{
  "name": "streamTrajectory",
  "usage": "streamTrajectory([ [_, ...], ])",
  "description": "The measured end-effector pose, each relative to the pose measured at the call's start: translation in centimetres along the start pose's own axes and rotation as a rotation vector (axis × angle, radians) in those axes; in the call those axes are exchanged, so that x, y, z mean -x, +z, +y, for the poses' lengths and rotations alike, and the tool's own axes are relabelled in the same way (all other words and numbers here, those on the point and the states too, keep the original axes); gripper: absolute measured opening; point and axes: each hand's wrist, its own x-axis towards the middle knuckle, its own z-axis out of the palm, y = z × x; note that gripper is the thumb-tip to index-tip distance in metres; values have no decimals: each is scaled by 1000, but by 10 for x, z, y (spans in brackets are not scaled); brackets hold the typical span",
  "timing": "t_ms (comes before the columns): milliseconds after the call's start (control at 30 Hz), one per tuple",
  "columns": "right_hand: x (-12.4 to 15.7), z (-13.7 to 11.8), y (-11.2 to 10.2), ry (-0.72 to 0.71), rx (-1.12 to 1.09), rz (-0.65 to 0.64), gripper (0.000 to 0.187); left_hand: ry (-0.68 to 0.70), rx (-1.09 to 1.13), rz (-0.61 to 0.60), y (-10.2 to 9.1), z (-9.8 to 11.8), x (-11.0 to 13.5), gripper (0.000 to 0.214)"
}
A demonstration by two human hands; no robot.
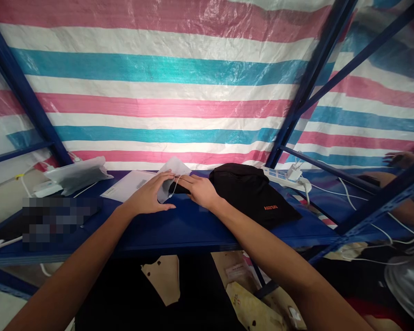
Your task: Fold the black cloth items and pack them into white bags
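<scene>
A translucent white drawstring bag (175, 164) is propped on the blue shelf, with a thin white cord (175, 185) looping from it. My left hand (151, 194) curls around the bag's left side, fingers on its upper edge and thumb apart below. From the right, my right hand (202, 189) holds a dark object (180, 188) at the bag's mouth; most of that object is hidden, so its kind is unclear. Just right of my right hand lies a folded black cloth bag (253, 195) with orange lettering. White sheets or flat packets (127, 184) lie behind my left hand.
A white power strip (288, 178) with plugs and cables stands at the right. A translucent packet (81, 174) is at the left, behind a blurred dark item (60, 223). Blue posts (301, 92) frame the shelf (179, 225). Another person's hand (402, 159) appears at far right.
</scene>
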Motion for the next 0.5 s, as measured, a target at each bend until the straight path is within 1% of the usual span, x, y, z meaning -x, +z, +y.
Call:
streamTrajectory([
  [100, 1, 1, -4, -4, 38, 21, 76, 69, -112, -52, 3, -5, 0, 110],
  [167, 1, -1, -5, -6, 51, 35, 72, 58, -145, -66, 7, -8, 0, 104],
  [300, 0, -11, -6, 61, 93, 48, 58, 6, -150, -66, 13, -15, 2, 90],
  [333, -1, -13, -6, 54, 110, 45, 52, 0, -140, -64, 13, -16, 2, 89],
  [400, -3, -15, -8, -9, 135, 39, 40, -18, -98, -59, 12, -16, 3, 89],
  [500, -5, -14, -14, -101, 140, 86, 31, -15, -7, -36, 7, -13, 2, 85],
])
